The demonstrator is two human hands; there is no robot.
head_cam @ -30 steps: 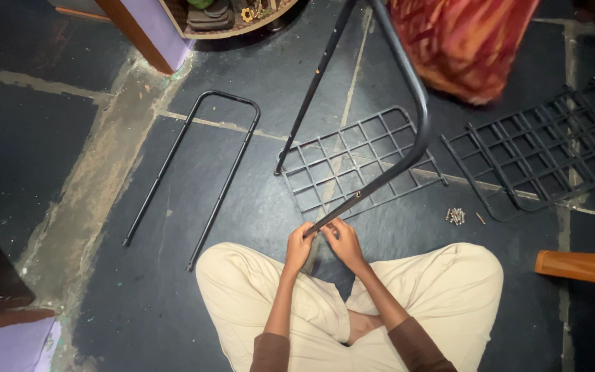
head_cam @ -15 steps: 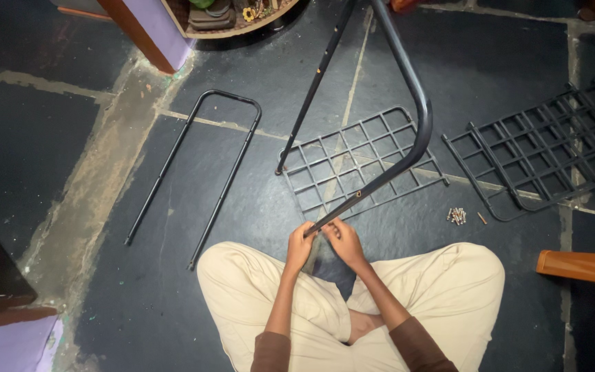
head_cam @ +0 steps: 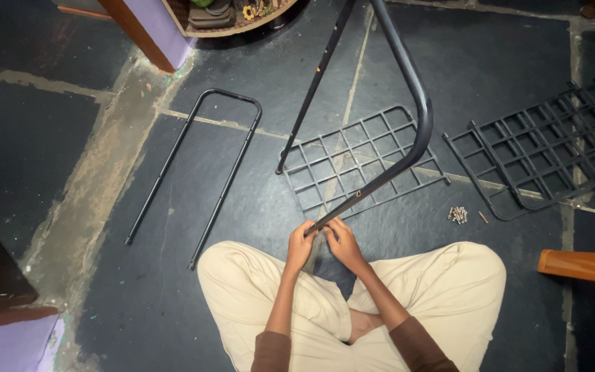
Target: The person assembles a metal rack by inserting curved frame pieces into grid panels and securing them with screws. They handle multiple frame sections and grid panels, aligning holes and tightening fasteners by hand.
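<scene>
Currently at fitting stage: left hand (head_cam: 301, 246) and right hand (head_cam: 342, 241) both grasping lower end of bent metal tube (head_cam: 418, 131), frame centre; next, probably screws (head_cam: 458, 215) from right.

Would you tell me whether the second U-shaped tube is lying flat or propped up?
Flat: the U-shaped tube lies with both legs along the stone floor, untouched by either hand.

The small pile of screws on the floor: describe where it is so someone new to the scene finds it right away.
Start at the seated person's right knee in beige trousers. Just beyond it on the dark slate floor, between the two black wire grid panels, lies the pile of screws. It is the only cluster of tiny pale metal bits among long black tubes and grids.
</scene>
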